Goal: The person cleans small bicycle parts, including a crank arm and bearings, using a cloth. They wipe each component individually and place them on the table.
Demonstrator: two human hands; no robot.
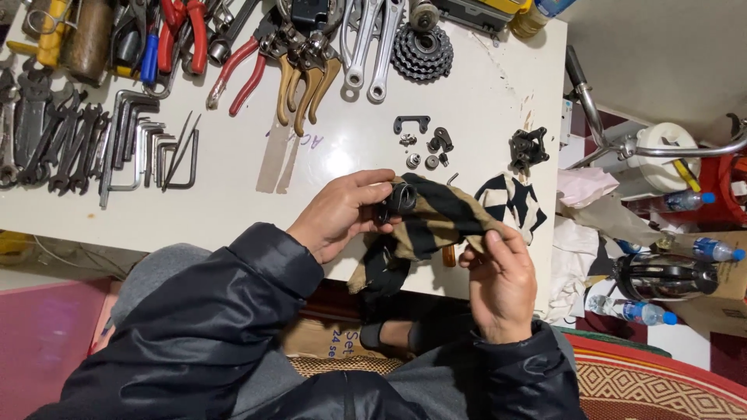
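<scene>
Cloth (436, 222) wraps a small black part (398, 199) at the tabletop's (233, 202) near edge; left hand (342, 214) pinches the part, right hand (502, 284) grips the cloth. Wiping probably goes best holding the part steady, turning it slowly.

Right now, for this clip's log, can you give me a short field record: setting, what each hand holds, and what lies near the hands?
Setting: white worktable, seen from above by a seated person in a dark jacket
Left hand: grips a small black round metal part, partly wrapped in cloth
Right hand: holds the black-and-tan patterned rag at its edge
Near the hands: small black brackets and silver nuts
Further back: silver toothed cog cluster, row of grey hex keys, red-handled pliers
</scene>
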